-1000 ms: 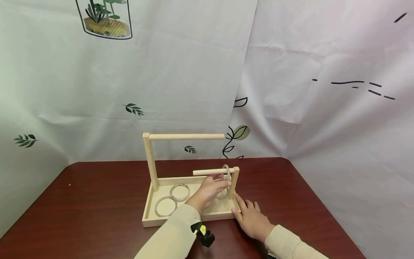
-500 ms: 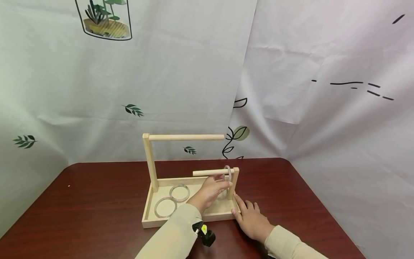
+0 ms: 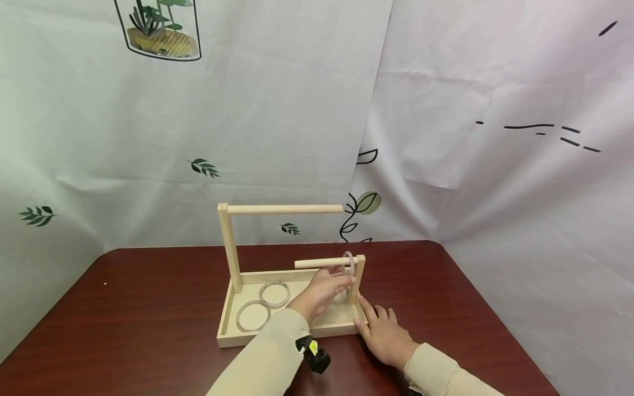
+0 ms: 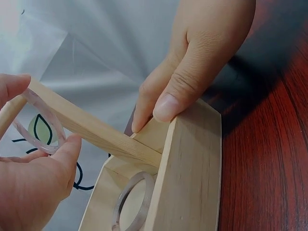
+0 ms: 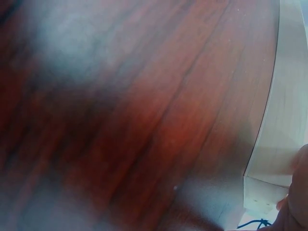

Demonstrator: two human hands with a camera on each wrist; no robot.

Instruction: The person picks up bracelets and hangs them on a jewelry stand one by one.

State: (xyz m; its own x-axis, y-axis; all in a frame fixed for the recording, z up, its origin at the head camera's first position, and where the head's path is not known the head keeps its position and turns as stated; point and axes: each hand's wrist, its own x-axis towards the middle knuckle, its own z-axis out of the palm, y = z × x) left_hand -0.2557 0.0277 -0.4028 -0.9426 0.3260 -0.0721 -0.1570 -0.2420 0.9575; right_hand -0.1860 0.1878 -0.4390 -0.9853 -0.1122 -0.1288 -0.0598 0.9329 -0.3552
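My left hand pinches a clear bangle between thumb and fingers. The bangle hangs upright around the short wooden rod, near the rod's post. Below that rod, another bangle lies in the wooden tray, partly hidden by my hand in the head view. Two more bangles, one farther back and one nearer, lie flat in the tray's left half. At the tray's front right corner rests my right hand, its thumb on the rim and its fingers extended along the side.
A taller post with a long rod rises from the tray's left end, with no bangle on it. The tray stands on a dark red wooden table. A printed white cloth hangs behind the table.
The bangle on the short rod has shifted very slightly right with my left hand. My right hand has stayed at the tray's corner.
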